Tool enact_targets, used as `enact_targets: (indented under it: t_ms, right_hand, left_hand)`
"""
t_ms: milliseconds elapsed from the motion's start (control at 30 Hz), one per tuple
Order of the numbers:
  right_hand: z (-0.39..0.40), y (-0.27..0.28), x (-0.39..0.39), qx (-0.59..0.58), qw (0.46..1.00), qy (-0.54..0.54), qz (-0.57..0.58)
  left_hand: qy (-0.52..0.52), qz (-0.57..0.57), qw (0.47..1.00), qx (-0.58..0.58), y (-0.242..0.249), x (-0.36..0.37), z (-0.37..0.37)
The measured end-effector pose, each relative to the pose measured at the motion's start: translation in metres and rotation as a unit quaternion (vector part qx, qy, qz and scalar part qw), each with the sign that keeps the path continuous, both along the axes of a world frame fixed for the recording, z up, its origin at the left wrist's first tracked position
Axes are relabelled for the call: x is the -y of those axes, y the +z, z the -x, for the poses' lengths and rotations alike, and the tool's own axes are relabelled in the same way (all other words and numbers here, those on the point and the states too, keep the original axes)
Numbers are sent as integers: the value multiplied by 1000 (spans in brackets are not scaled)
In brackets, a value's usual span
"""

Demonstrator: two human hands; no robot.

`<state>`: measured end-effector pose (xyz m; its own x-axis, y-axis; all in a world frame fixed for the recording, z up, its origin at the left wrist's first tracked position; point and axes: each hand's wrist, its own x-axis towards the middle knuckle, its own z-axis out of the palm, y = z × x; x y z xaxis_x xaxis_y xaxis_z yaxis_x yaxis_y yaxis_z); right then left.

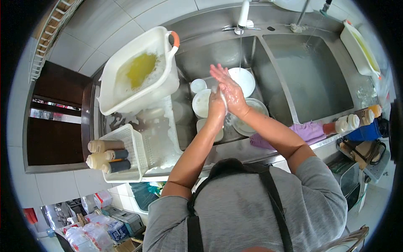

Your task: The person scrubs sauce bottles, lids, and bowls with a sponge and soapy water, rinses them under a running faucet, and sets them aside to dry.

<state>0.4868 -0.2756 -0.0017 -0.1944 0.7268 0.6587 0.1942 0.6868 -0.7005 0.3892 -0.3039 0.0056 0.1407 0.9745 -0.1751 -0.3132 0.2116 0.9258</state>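
Observation:
My left hand (216, 103) and my right hand (234, 95) are pressed together above the left sink basin, wet, with white foam between them. Fingers point away from me, stretched out; part of my left hand is hidden behind the right. Just beyond, a thin stream from the faucet (243, 17) runs into a white bowl (244, 82). Beneath and beside my hands lie a round white dish (201, 103), a small white cup (198, 86), a larger pale bowl (253, 110) and a squarish dish (213, 133), partly covered by my left forearm.
A white tub (110, 96) of sudsy water stands at the left. Nearer, a white basket (140, 157) holds several sauce bottles. The right basin (308, 75) contains cloudy water. Along the front edge lie a purple cloth (304, 133) and more bottles (347, 123). Another white tub (356, 48) sits far right.

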Motion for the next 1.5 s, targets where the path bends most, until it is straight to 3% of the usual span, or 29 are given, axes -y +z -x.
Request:
enact_targets:
  t_ms: [67, 100, 167, 300, 333, 400, 467, 567, 633, 667, 733, 767, 800, 833, 867, 900, 933, 1033, 1067, 1100, 1133, 1167, 1200, 1233, 1267, 1333, 1400, 1467, 1500]
  right_hand:
    - [4, 5, 4, -83, 995, -3, 58]
    - [5, 9, 4, -269, 937, 61, 212]
    - [-1, 7, -5, -509, 715, 158, 453]
    - [-37, 16, -16, -358, 620, 335, 613]
    - [-39, 15, -16, -360, 618, 335, 614]
    - [-43, 18, -17, -324, 583, 360, 652]
    - [-47, 25, -16, -327, 568, 394, 644]
    - [-42, 33, -11, -344, 573, 354, 654]
    - [-32, 38, -10, -312, 707, 253, 582]
    - [-27, 41, -7, -314, 706, 254, 581]
    - [-21, 44, -1, -268, 826, 181, 462]
    - [-21, 39, -1, -239, 843, 190, 442]
    - [-20, 33, 0, -240, 842, 187, 445]
    - [-18, 28, 2, -150, 944, 133, 261]
    - [-17, 26, 2, -48, 994, 72, 63]
    - [-21, 34, 4, 64, 995, 82, -9]
    - [-20, 33, 6, 63, 995, 82, -8]
    - [-10, 26, 10, -29, 997, 52, 43]
    - [-8, 23, 10, -149, 967, 80, 193]
    - [-7, 22, 10, -263, 898, 105, 336]
    - [-9, 23, 9, -263, 898, 105, 336]
    - [-12, 24, 8, -334, 808, 156, 460]
    - [-17, 24, 7, -395, 692, 203, 569]
    - [-24, 24, 6, -398, 636, 267, 605]
    - [-28, 9, 1, -398, 636, 267, 605]
    - [-29, -23, -5, -432, 496, 341, 672]
    - [-31, -26, 0, -387, 486, 372, 690]
    - [-25, -18, 6, -399, 538, 324, 668]
    - [-28, -14, 5, -435, 532, 417, 595]
  left_hand:
    - [26, -29, 996, -79, 4, -1, -7]
    - [9, -96, 979, -179, 4, 0, -7]
    - [-9, -162, 947, -276, 4, 1, -5]
    - [-57, -492, 713, -496, 5, 6, 8]
    - [-58, -490, 714, -497, 6, 5, 11]
    - [-99, -601, 607, -511, 13, -3, 16]
    - [-101, -607, 606, -505, 22, -5, 16]
    - [-121, -564, 661, -479, 19, -8, 16]
    - [-20, -458, 817, -349, 11, -2, 7]
    - [-22, -458, 816, -351, 8, 4, 2]
    - [79, -316, 918, -226, 7, 14, -10]
    - [81, -167, 972, -141, 7, 16, -12]
    - [79, -164, 973, -141, 13, 16, -11]
    - [26, -4, 999, 46, 22, 14, -7]
    - [-26, 156, 960, 231, 27, 10, -3]
    - [-83, 129, 955, 253, 24, 6, 0]
    - [-83, 130, 955, 252, 23, 8, -1]
    - [57, -2, 998, 1, 16, 17, -12]
    - [57, -2, 998, 1, 11, 17, -10]
    - [60, -145, 978, -140, 7, 16, -8]
    - [59, -281, 918, -274, 2, 15, -4]
    - [39, -358, 866, -346, -4, 10, 2]
    - [39, -358, 866, -346, 3, 9, 7]
    - [-4, -452, 784, -425, 16, 8, 11]
    - [-47, -534, 684, -494, 24, 8, 15]
    - [-83, -568, 648, -501, 18, 0, 24]
    - [-181, -710, 493, -469, 14, -5, 31]
    - [-184, -704, 493, -477, 11, -5, 31]
    - [-120, -659, 582, -461, 11, -5, 27]
